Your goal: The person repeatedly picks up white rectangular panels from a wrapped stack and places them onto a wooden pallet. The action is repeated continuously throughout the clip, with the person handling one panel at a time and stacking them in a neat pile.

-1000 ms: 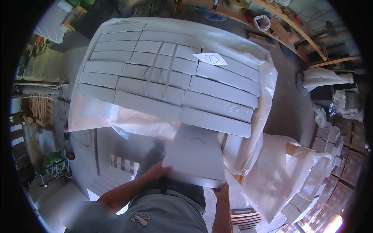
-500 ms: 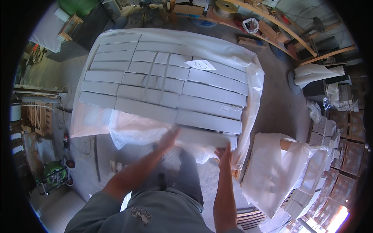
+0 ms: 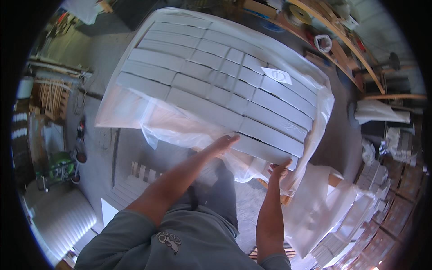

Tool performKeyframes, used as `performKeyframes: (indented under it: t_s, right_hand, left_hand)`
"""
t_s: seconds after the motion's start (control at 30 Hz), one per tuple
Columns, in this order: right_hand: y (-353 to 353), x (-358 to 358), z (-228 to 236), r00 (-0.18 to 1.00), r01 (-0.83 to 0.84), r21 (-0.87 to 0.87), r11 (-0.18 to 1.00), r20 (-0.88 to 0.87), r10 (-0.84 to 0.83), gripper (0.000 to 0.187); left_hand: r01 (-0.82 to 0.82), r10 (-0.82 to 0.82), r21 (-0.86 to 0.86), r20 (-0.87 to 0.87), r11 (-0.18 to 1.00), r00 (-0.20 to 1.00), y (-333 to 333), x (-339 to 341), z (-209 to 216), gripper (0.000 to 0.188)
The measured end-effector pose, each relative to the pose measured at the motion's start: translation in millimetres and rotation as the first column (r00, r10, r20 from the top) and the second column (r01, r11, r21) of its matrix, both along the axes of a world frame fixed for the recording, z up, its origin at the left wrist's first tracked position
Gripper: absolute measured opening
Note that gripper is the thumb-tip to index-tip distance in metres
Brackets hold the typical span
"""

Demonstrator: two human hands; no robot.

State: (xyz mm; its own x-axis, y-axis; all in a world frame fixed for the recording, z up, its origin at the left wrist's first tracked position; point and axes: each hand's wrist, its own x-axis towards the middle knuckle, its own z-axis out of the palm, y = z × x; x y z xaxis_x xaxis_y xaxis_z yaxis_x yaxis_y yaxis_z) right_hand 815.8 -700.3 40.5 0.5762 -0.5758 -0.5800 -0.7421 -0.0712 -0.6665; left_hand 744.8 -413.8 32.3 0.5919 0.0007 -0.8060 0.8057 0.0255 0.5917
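We see the white box (image 3: 266, 148), now brought in against the stack (image 3: 198, 74), fill its near edge's right end; left hand (image 3: 224, 144) and right hand (image 3: 281, 170) touch it (whether the fingers (image 3: 234, 137) grip, we cannot tell).

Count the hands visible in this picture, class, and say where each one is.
2: the left hand is at the left end of the nearest white box, and the right hand is at its right end. No others show.
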Motion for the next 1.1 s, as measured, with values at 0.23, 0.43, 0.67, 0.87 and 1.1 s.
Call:
performKeyframes:
  t_s: [0.23,0.43,0.67,0.87,1.1]
  right_hand:
    - [-8.6,1.5,-3.1,0.996,-0.043,0.004,0.999,-0.072,0.044,0.095]
    - [1.5,1.7,10.8,0.993,-0.055,-0.031,0.998,-0.104,0.052,0.100]
    - [6.8,-0.8,16.4,0.985,-0.131,-0.136,0.982,-0.126,0.114,0.099]
    - [-0.7,-2.7,11.5,0.980,-0.189,-0.092,0.978,-0.083,0.182,0.097]
    - [1.3,4.6,56.6,0.652,-0.591,0.332,0.735,-0.340,0.678,0.069]
  left_hand:
    - [-0.059,-0.225,0.536,0.449,0.842,0.865,116.5,-235.6,-72.3,0.048]
    - [-0.267,0.272,0.595,0.083,0.758,0.959,143.5,-473.7,-74.6,0.038]
    - [-0.781,0.885,0.418,-0.250,0.465,0.393,4.8,-569.1,-36.3,0.043]
    - [-0.685,0.761,0.345,-0.395,0.642,0.514,-93.1,-537.3,-33.5,0.041]
    - [-0.250,0.376,0.526,-0.148,0.813,0.915,-66.7,-528.5,-23.4,0.031]
